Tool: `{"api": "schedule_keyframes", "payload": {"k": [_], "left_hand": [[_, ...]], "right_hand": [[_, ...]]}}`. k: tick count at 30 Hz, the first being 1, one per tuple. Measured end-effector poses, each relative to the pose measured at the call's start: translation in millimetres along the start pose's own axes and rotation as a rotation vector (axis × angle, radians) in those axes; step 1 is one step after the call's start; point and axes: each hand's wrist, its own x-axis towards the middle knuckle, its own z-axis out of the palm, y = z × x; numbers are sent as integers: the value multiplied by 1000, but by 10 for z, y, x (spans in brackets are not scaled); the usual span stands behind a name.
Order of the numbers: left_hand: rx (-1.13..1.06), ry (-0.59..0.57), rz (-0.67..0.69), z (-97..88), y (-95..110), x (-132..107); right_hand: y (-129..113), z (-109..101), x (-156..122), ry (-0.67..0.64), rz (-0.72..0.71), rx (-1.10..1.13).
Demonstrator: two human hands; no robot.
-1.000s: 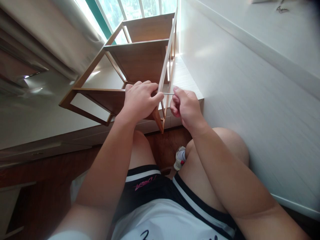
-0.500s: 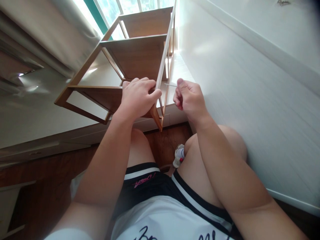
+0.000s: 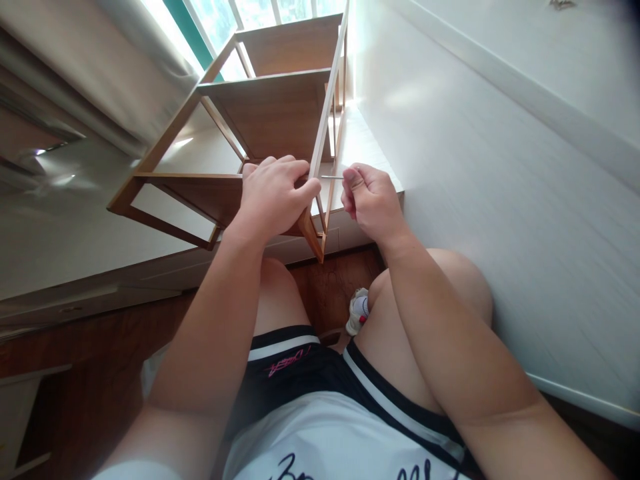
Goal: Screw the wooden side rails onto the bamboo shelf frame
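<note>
A brown wooden shelf rack (image 3: 280, 110) with several panels lies tilted on a white ledge. Near its closest right-hand corner, my left hand (image 3: 277, 193) is closed over the edge of a panel, its thumb against the rail. In my right hand (image 3: 371, 200) I pinch a thin metal rod (image 3: 332, 177), like the shaft of a hex key. The rod points left, and its tip meets the outer side of the rail beside my left thumb. My fist hides the other end of the rod.
A pale wall or panel (image 3: 500, 200) rises close on my right. The white ledge (image 3: 365, 143) carries the rack, with drawer fronts below. Curtains (image 3: 100, 60) hang at the left, and a bright window (image 3: 270, 10) is behind. My knees flank the wooden floor (image 3: 340, 280).
My right hand has moved slightly left and down, bringing the rod's tip from a small gap away to the rail. My left hand keeps its hold on the rack.
</note>
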Motion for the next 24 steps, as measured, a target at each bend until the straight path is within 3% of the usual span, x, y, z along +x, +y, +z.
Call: {"api": "schedule_keyframes", "payload": {"k": [15,24], "left_hand": [[19,57,46,5,1,21],[5,63,48,7,-1,21]], "right_hand": [[74,17,-9,-56,-146,-69],[78,27,4,20,-154,-70]]}}
